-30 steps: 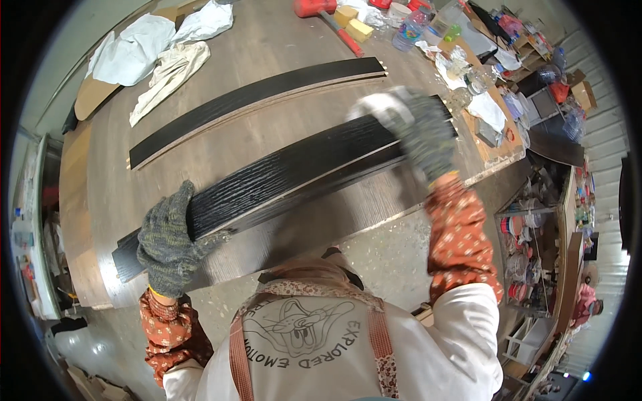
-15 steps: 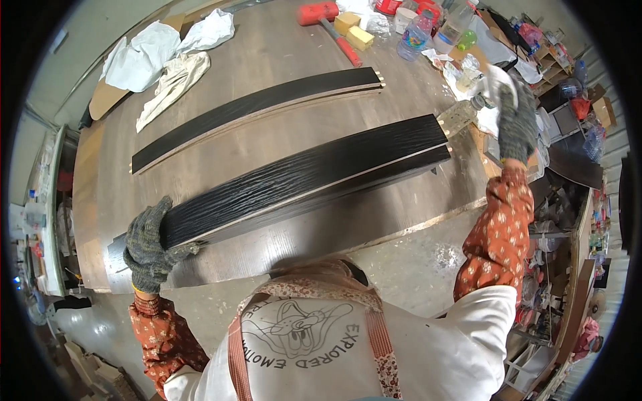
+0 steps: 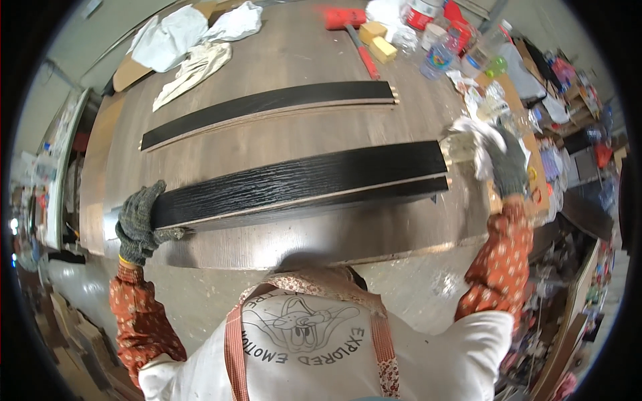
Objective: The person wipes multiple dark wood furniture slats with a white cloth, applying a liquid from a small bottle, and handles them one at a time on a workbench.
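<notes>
Head view: a brown wood-grain table (image 3: 281, 137) spreads beneath both gloved hands, with grey floor (image 3: 194, 294) nearer the body than the fingers. The left hand (image 3: 139, 224) has its fingers clasped around the left end of a black board (image 3: 301, 180), which extends rightward from them; the right hand (image 3: 509, 160), arm outstretched beyond the board's other end, holds a bunched white cloth (image 3: 480, 144).

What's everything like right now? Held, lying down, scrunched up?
Near black board: held at its left end
Left hand: gloved, gripping that board
Right hand: gloved, holding a white wad
White wad: crumpled
Far black board: lying on the table
Red mallet: lying down
Cream cloth: crumpled
</notes>
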Demonstrator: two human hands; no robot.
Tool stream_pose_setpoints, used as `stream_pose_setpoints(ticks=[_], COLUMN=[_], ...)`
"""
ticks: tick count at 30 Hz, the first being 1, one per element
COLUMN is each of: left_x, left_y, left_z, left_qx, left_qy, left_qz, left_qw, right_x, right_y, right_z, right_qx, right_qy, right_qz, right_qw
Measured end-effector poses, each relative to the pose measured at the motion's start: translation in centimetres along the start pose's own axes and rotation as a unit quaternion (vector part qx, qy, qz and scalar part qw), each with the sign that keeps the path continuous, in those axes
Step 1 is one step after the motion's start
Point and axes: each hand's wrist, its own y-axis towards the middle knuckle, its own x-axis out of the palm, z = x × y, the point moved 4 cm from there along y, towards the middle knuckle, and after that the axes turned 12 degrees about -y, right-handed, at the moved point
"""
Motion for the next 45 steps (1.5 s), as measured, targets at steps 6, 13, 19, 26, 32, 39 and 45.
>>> stream_pose_setpoints(ticks=[6,13,19,26,32,39,45], left_x=[-0.2,-0.1,-0.1,-0.2,-0.2,-0.7,-0.9], left_y=[0.1,0.0,0.3,0.3,0.1,0.1,0.1], left_z=[0.3,-0.1,-0.1,-0.4,-0.1,0.5,0.7], left_qx=[-0.026,-0.034,-0.023,-0.072,-0.055,-0.044,-0.014], left_qy=[0.046,0.032,0.011,-0.063,-0.020,-0.011,-0.049], left_qz=[0.005,0.000,-0.007,-0.039,-0.012,0.014,0.052], left_qw=[0.999,0.999,1.000,0.995,0.998,0.999,0.997], right_x=[3.6,6.6,-2.7,-0.1,-7.7,-0.3,6.3], right_y=[-14.9,-15.4,-3.8,3.0,1.6,-6.8,-15.0], right_z=[9.0,8.1,2.3,-3.3,-8.4,-22.6,-42.8], right_qx=[0.091,0.197,0.103,-0.105,-0.035,-0.027,-0.452], right_qy=[0.689,0.751,0.324,-0.120,0.128,0.445,-0.091], right_qz=[0.154,0.186,0.156,-0.029,0.096,-0.070,0.084], right_qw=[0.702,0.602,0.927,0.987,0.987,0.892,0.884])
